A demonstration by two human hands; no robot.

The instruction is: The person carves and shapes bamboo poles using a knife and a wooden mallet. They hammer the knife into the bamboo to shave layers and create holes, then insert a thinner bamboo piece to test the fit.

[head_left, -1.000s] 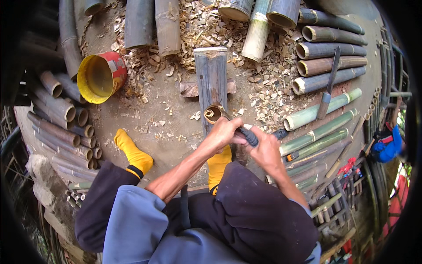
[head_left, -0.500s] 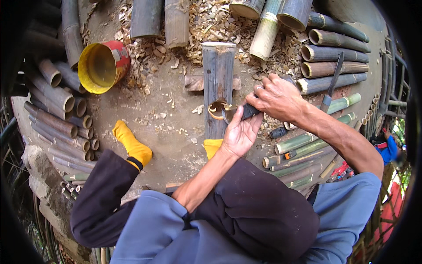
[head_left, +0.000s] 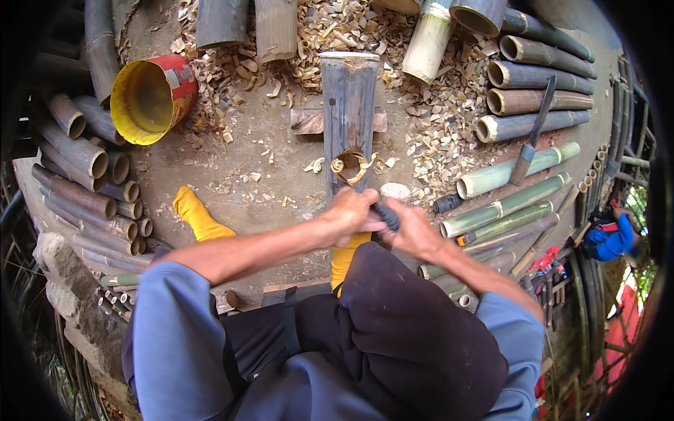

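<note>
A dark bamboo tube [head_left: 346, 102] lies lengthwise before me, its far part across a wooden block [head_left: 307, 121]. Pale curled shavings [head_left: 349, 165] ring a hole cut in its upper side. Just nearer than that hole, my left hand [head_left: 349, 212] is closed round a tool with a dark ribbed handle [head_left: 387, 217]; its working end is hidden. The handle's butt sticks out toward my right hand [head_left: 418, 231], which is beside it with fingers bent and blurred. Whether the right fingers grip the handle, I cannot tell. My yellow-socked foot [head_left: 342, 263] is at the tube's near end.
A red and yellow bucket [head_left: 184, 88] stands at the far left. Bamboo tubes [head_left: 74, 193] are stacked left, with more [head_left: 537, 102] at the right. A long knife [head_left: 539, 123] rests across the right-hand tubes. Wood chips [head_left: 333, 35] cover the far ground. A person in blue [head_left: 607, 238] is at the far right.
Both hands have drawn back from the hole toward me. The tool has come out of the hole; the left hand now wraps it, while the right has moved down from its grip on the handle.
</note>
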